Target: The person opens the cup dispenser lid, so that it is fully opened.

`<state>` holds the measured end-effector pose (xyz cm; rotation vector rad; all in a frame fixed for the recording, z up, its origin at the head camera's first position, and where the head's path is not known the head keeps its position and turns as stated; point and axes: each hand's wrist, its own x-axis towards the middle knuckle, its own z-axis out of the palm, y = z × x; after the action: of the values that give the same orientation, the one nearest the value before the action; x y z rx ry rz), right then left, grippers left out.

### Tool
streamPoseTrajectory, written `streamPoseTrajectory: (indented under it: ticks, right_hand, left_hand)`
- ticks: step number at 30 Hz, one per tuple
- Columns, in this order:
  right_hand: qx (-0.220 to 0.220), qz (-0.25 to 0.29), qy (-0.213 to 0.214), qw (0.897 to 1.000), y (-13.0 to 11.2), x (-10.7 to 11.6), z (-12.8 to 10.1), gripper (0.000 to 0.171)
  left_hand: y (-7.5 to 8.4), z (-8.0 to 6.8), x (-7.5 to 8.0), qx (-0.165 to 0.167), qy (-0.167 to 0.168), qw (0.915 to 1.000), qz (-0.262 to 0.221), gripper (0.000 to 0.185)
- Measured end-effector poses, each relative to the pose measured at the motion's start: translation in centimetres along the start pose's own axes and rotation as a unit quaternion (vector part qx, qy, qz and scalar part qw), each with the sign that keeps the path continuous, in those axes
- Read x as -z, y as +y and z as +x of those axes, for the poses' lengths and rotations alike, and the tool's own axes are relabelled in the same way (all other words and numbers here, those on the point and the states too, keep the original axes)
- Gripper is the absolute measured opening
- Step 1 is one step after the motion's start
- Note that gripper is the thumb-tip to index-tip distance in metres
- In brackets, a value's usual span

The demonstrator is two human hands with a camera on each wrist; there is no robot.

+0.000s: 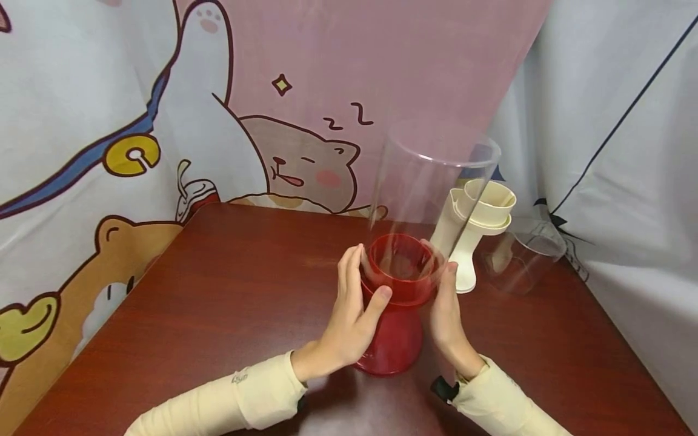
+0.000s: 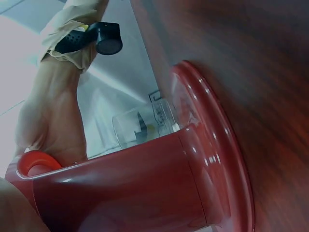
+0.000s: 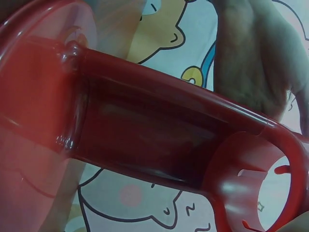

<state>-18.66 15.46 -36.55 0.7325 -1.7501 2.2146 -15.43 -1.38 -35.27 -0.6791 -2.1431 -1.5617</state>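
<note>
A red stand with a flared foot and a wide collar stands upright on the dark wooden table. A tall clear cylinder sits in the collar, leaning slightly right. My left hand holds the collar from the left, thumb on its front rim. From the right, my right hand holds the same collar. The left wrist view shows the red stand close up, with the right hand behind it. Filling the right wrist view are the red stand and the left hand.
A cream stand of the same shape is just behind and right of the red one. A clear cup lies near the table's right edge. A cartoon cloth hangs close behind the table.
</note>
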Motion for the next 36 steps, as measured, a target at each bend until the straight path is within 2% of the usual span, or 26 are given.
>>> streamPoseTrajectory:
  ticks: [3, 6, 9, 10, 11, 14, 17, 20, 22, 27, 30, 36]
  right_hand:
    - [-0.014, -0.001, 0.007, 1.0, -1.4, -0.8, -0.5, 0.061]
    - [-0.011, 0.032, -0.014, 0.999, -0.5, 0.0, -0.5, 0.059]
    - [-0.013, 0.037, -0.032, 0.999, -0.9, -0.1, -0.3, 0.059]
    - [-0.012, 0.036, -0.039, 0.999, -1.2, -0.2, -0.2, 0.058]
    - [-0.015, 0.008, -0.036, 0.999, -2.4, -0.8, 0.0, 0.06]
    - [0.023, -0.045, -0.042, 0.998, -5.2, -1.6, 1.1, 0.065]
    - [0.089, -0.077, -0.048, 0.992, -7.5, -1.6, 2.9, 0.073]
    - [0.135, -0.055, -0.053, 0.988, -9.7, -2.0, 4.6, 0.087]
    - [0.151, -0.037, -0.044, 0.987, -11.2, -2.8, 5.7, 0.096]
    - [0.162, -0.014, 0.003, 0.987, -13.6, -4.4, 8.1, 0.109]
    - [0.168, -0.024, 0.025, 0.985, -13.8, -5.1, 8.8, 0.108]
    - [0.184, -0.027, 0.046, 0.981, -13.4, -5.4, 8.6, 0.099]
  left_hand:
    - [0.2, -0.3, -0.1, 0.008, -0.011, 0.9999, 0.0, 0.068]
    - [0.2, -0.3, 0.4, 0.016, -0.027, 0.9995, -0.002, 0.073]
    - [-0.2, -0.3, 1.3, 0.013, -0.05, 0.9987, 0.0, 0.084]
    - [-0.5, -0.2, 1.7, 0.012, -0.059, 0.9982, 0.001, 0.089]
    - [-0.7, -0.1, 2.1, 0.012, -0.069, 0.9975, 0.003, 0.093]
    - [-1.2, 0.7, 3.3, 0.033, -0.106, 0.9938, -0.003, 0.105]
    - [-1.1, 1.6, 3.9, 0.064, -0.149, 0.9862, -0.031, 0.111]
    - [-0.8, 2.0, 3.6, 0.075, -0.171, 0.9804, -0.06, 0.114]
    - [-1.1, 1.9, 3.0, 0.069, -0.166, 0.9812, -0.07, 0.118]
    - [-1.4, 1.4, 1.4, 0.035, -0.121, 0.9894, -0.073, 0.12]
    - [-1.6, 1.5, 1.1, 0.019, -0.108, 0.9904, -0.084, 0.114]
    - [-2.3, 1.7, 0.8, -0.006, -0.11, 0.9861, -0.124, 0.107]
